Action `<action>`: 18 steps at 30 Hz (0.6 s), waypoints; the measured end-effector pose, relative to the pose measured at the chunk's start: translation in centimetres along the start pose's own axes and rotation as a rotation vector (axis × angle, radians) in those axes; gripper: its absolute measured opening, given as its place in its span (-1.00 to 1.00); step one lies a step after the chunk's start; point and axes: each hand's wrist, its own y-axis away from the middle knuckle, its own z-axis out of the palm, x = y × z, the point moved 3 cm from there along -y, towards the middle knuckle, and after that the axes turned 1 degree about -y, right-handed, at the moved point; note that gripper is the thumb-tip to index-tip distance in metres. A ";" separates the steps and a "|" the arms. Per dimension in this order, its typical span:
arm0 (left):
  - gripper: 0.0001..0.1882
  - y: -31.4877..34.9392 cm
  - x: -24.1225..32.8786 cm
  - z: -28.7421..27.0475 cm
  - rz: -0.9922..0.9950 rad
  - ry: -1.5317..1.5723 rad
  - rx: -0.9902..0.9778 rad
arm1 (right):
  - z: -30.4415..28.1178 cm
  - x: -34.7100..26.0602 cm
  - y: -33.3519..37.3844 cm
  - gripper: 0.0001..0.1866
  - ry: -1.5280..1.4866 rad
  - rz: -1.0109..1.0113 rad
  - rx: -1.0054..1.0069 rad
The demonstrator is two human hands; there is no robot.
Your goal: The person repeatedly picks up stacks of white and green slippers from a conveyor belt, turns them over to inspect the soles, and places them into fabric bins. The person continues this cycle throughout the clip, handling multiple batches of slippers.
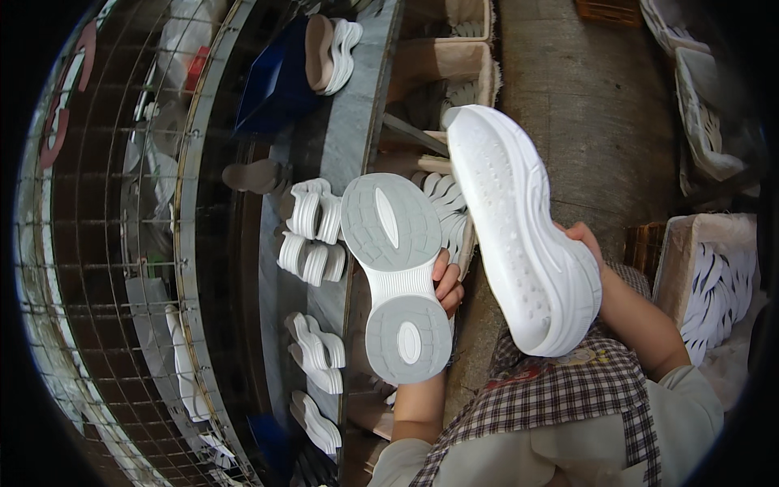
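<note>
My left hand (449, 286) is closed round the narrow middle of a shoe sole (396, 282). That sole's grey, grooved tread pads and white ribbed waist face up. In my right hand (583, 242) is a second, thick white shoe sole (519, 235), gripped at its outer edge. Its hollow inner side with small raised dots is turned toward me, and it tilts to the left. The two soles are held side by side, apart from each other. Part of each hand is hidden behind its sole.
Stacked soles (312, 261) lie along a grey bench surface (349, 134) on the left, with a blue box (280, 77) farther up. A wire mesh guard (105, 268) stands beyond. Lined bins (442, 61) holding soles stand beside the bench. A bin of white soles (718, 292) is at right.
</note>
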 end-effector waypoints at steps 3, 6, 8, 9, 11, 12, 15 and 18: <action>-0.47 0.2 0.1 1.0 0.002 -0.038 -0.030 | -0.2 -0.3 -0.1 -0.23 0.020 -0.011 0.012; -0.48 0.6 0.4 1.2 0.021 -0.043 -0.038 | -0.2 -0.1 -0.5 -0.22 0.053 -0.046 0.120; -0.47 0.8 0.7 1.0 0.033 -0.043 -0.024 | -0.3 0.1 -0.7 -0.21 0.074 -0.053 0.169; -0.46 0.9 0.9 1.0 0.039 -0.043 -0.016 | -0.3 0.3 -0.8 -0.21 0.087 -0.045 0.169; -0.45 1.0 1.0 1.1 0.051 -0.042 0.001 | -0.4 0.5 -1.0 -0.20 0.120 -0.026 0.156; -0.45 1.1 0.9 1.2 0.047 -0.075 0.041 | -0.4 0.6 -1.2 -0.19 0.141 -0.014 0.141; -0.45 1.2 0.5 1.7 0.056 -0.182 0.157 | -0.7 0.9 -1.8 -0.18 0.263 -0.002 0.163; -0.28 1.3 0.7 2.1 0.143 -1.011 0.283 | -0.6 1.5 -2.8 -0.16 0.423 0.038 0.144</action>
